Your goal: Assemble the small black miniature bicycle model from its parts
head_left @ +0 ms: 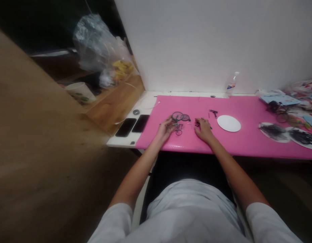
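Note:
My left hand is at the left of the pink mat, its fingers closed on a miniature bicycle with a thin dark frame and a small wheel low on it. Just beyond the fingertips lie a larger spoked wheel and a smaller wheel, overlapping. My right hand rests on the mat a short way to the right, fingers bent down over small dark parts; what they grip, if anything, is too small to make out. Tiny loose pieces lie between the hands.
A black T-shaped part lies beyond my right hand, near a white oval plate. Plates with black parts stand farther right, before piled packaging. Two phones lie left of the pink mat. A bottle stands by the wall.

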Demonstrator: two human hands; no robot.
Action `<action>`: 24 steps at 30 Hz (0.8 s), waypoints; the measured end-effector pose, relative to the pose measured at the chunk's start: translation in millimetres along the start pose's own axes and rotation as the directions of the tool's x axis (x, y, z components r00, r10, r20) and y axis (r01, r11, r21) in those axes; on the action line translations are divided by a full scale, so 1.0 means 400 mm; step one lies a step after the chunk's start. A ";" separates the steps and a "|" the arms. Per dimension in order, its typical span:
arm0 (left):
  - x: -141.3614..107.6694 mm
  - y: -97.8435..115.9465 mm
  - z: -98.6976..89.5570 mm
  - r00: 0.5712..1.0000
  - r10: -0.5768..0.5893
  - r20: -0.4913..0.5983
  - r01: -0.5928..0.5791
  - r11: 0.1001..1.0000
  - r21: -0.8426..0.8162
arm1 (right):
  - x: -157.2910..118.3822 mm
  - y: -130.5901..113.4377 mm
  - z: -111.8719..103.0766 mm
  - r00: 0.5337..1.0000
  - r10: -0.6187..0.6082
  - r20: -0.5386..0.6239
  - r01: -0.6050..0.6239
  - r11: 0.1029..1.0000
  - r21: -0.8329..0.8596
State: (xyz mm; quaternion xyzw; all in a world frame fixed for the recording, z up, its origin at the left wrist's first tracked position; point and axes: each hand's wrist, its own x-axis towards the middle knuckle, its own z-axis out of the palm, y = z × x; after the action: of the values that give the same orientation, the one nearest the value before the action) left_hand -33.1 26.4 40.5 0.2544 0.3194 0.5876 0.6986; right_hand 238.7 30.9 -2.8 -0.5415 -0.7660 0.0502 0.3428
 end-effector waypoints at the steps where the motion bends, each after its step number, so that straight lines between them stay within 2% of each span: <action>1: 0.000 0.000 -0.001 1.000 0.001 0.004 -0.001 1.000 0.003 | 0.000 0.001 0.000 1.000 0.011 0.006 -0.011 1.000 0.000; 15: -0.001 -0.002 -0.002 0.999 0.008 0.039 -0.008 1.000 0.004 | 0.009 -0.003 -0.007 0.998 0.010 0.067 -0.008 1.000 -0.027; 20: -0.007 -0.003 0.004 1.000 -0.006 0.020 0.005 0.999 0.033 | 0.013 -0.006 -0.016 0.995 -0.037 0.096 0.042 0.998 -0.046; 24: -0.021 -0.003 0.018 0.998 -0.012 0.061 0.008 0.998 0.067 | 0.017 0.003 -0.013 0.997 -0.065 0.048 0.066 0.998 -0.016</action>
State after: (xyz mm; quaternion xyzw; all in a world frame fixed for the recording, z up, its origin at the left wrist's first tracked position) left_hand -27.9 18.1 45.4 0.2938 0.3185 0.5652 0.7020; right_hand 241.5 35.6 3.9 -0.5177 -0.7916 0.0450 0.3214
